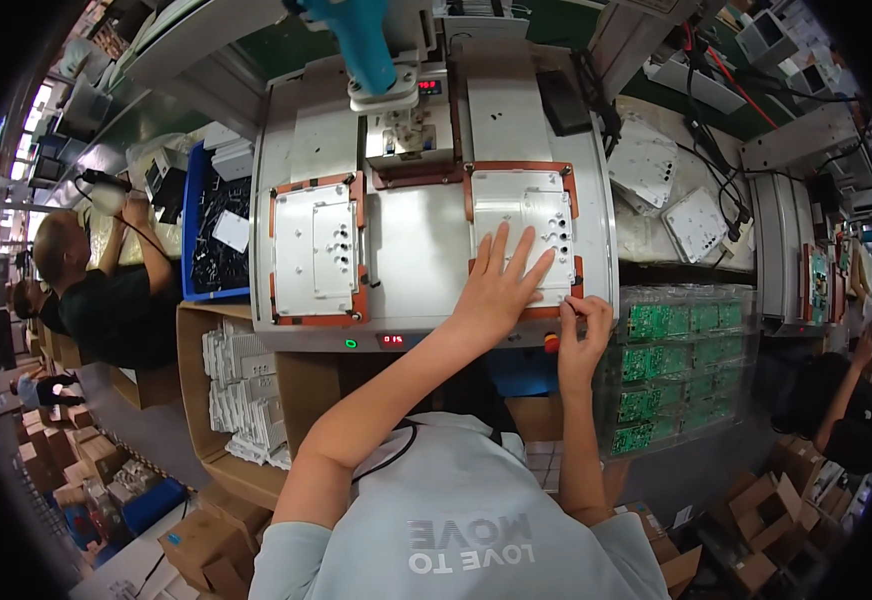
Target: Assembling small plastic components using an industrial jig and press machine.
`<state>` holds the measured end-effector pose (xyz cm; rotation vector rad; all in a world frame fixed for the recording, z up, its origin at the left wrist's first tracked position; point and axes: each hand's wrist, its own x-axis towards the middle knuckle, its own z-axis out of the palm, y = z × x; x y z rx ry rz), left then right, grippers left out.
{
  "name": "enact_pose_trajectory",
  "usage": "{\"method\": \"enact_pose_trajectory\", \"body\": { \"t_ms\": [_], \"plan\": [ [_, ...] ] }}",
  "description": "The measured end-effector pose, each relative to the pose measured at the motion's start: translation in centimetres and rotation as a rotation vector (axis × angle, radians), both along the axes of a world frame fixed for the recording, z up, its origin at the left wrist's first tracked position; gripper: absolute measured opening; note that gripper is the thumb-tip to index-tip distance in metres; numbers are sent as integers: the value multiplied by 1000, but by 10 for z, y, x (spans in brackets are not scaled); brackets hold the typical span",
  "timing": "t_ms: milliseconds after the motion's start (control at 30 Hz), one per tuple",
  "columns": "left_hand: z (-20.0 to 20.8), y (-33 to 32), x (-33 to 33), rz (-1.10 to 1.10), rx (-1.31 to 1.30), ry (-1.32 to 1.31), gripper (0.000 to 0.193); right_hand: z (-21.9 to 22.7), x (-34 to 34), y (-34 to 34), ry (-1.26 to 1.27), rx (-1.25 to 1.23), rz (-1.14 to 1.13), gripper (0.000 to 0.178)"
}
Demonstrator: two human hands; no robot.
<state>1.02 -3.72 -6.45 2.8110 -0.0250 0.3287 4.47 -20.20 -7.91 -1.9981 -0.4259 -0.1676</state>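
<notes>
Curling at the lower right corner of the white panel (528, 208) right of centre, the right hand (586, 335) is seen, its grip unclear; by the left hand (496, 290), fingers apart, the panel is covered. Beyond, at top centre, a blue tool (361, 50) is mounted.

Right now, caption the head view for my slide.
Left hand spread over the right white panel, right hand by its near-right corner.

Over on the left I can see 1 co-worker (111, 315) in a dark top, with brown cartons (103, 455) piled behind, near a blue tub (153, 505). Off to the right, open cartons (782, 500) crowd together below trailing black cables (738, 210).
</notes>
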Motion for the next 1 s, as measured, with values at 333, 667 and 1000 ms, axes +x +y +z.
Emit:
{"method": "enact_pose_trajectory", "body": {
  "t_ms": [333, 667, 1000],
  "plan": [
    [31, 57, -89, 50, -434, -180, 39, -18, -89, 18, 343, -74, 76, 17],
    [-13, 154, -317, 892, -596, -267, 23, -32, -110, 56, 432, -76, 128, 18],
    [-196, 228, -504, 1549, -329, -62, 39, 35, -167, 169, 452, -45, 588, 14]
  ]
}}
